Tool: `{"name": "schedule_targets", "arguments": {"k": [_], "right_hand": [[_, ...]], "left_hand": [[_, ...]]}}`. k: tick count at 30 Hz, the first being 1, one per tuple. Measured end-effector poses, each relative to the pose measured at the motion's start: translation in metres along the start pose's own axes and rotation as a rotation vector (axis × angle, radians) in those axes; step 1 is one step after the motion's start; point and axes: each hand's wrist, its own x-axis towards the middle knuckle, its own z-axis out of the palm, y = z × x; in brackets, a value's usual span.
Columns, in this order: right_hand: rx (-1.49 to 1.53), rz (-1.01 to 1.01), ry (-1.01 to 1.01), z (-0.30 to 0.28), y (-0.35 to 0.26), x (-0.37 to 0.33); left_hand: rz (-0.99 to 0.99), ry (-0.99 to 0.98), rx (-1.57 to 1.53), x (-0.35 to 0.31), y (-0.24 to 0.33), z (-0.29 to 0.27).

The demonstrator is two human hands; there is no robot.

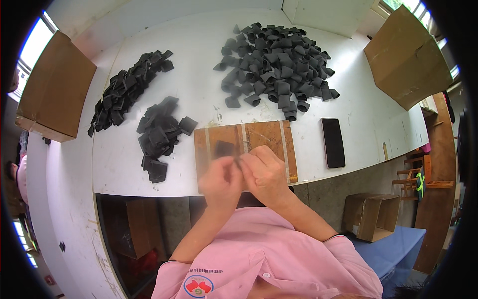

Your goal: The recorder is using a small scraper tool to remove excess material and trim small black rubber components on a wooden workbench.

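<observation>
Over a wooden board with pale strips, my two hands meet, fingertips almost touching. My left hand is somewhat blurred, its thumb and fingers closed in a pinch. My right hand is pinched too. A small dark bit shows between the fingertips, mostly hidden by the fingers, so its kind cannot be told. Just beyond my left fingers, a flat black fabric-like piece is on the board. Left of the board lies a pile of flat black pieces.
At the back is a big heap of dark grey tube-like fabric pieces. Another black pile lies far left. A phone rests right of the board. Cardboard boxes stand at both sides; an open carton sits below right.
</observation>
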Motion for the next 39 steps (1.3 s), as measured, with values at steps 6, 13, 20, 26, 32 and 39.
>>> {"name": "schedule_targets", "arguments": {"k": [6, 13, 20, 26, 32, 39], "right_hand": [[0.144, 0.264, 0.022, -0.002, 0.005, 0.001], [1.54, 1.025, -0.273, -0.011, 0.016, 0.001], [1.216, 0.824, -0.423, -0.022, 0.012, 0.016], [1.046, 0.433, -0.483, -0.035, -0.004, 0.082], [1.246, 0.606, -0.5, -0.015, 0.014, 0.08], [1.324, 0.654, -0.506, -0.007, 0.03, 0.067]], "left_hand": [[-0.839, -0.156, -1.036, 0.023, 0.007, -0.011], [-0.66, -0.255, -0.778, 0.016, 0.007, -0.013], [-0.75, -0.206, -1.023, 0.028, 0.008, -0.018], [-0.928, -0.481, -1.976, 0.08, 0.021, -0.042], [-0.941, -0.355, -1.704, 0.072, 0.006, -0.033], [-1.026, -0.345, -1.688, 0.067, -0.001, -0.026]]}}
